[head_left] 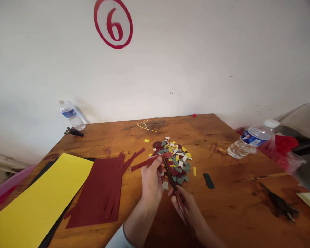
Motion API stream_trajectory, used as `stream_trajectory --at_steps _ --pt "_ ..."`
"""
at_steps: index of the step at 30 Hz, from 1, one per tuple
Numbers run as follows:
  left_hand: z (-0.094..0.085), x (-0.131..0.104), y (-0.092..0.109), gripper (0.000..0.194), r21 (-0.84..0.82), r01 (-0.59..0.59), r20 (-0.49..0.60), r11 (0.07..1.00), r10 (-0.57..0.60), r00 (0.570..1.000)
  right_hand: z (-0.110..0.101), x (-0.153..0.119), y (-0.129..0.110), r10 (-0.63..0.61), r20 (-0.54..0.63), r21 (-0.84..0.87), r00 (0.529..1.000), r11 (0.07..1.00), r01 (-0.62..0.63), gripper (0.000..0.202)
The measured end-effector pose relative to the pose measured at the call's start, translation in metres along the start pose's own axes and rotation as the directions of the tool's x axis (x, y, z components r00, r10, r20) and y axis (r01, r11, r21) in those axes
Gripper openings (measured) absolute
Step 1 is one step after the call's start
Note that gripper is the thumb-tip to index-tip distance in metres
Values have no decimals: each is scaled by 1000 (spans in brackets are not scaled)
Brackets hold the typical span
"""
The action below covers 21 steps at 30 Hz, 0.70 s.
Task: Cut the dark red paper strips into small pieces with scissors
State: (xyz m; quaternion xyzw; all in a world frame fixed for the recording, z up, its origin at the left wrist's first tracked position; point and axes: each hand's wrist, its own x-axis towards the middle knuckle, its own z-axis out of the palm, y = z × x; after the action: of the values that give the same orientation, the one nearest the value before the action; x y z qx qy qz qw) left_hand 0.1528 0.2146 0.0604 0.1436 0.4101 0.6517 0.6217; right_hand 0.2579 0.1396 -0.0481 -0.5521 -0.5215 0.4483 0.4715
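My left hand [153,175] pinches a dark red paper strip [144,163] between thumb and fingers, and the strip's right end sticks out past the thumb. My right hand [187,203] is closed round a pair of scissors [172,177]. Their blades point up and away from me and meet the strip just right of my left thumb. Beneath and behind lies a heap of small cut paper pieces [182,162] in yellow, white, grey-green and dark red. Left of my hands, a dark red sheet [93,193] has loose strips [133,160] on and beside it.
A yellow sheet [43,199] overlaps a black one at the left. Water bottles stand at the back left [72,117] and tilted at the right [253,137]. Thin wires [150,126] lie near the wall. A dark tool [277,199] and a dark green piece [208,181] lie right.
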Motion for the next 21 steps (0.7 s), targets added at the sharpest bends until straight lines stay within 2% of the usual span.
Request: stream_trajectory --at_steps 9,15,21 --pt "3 -1 3 29 -20 13 -10 1000 -13 1000 -2 3 -4 67 52 16 996 998 -68 32" --pt "3 0 2 29 -42 30 -30 999 -31 999 -2 1 -2 119 78 46 990 991 -123 31" --pt "1 0 1 28 -18 18 -18 1000 -19 1000 -2 0 3 97 68 27 993 995 -99 34"
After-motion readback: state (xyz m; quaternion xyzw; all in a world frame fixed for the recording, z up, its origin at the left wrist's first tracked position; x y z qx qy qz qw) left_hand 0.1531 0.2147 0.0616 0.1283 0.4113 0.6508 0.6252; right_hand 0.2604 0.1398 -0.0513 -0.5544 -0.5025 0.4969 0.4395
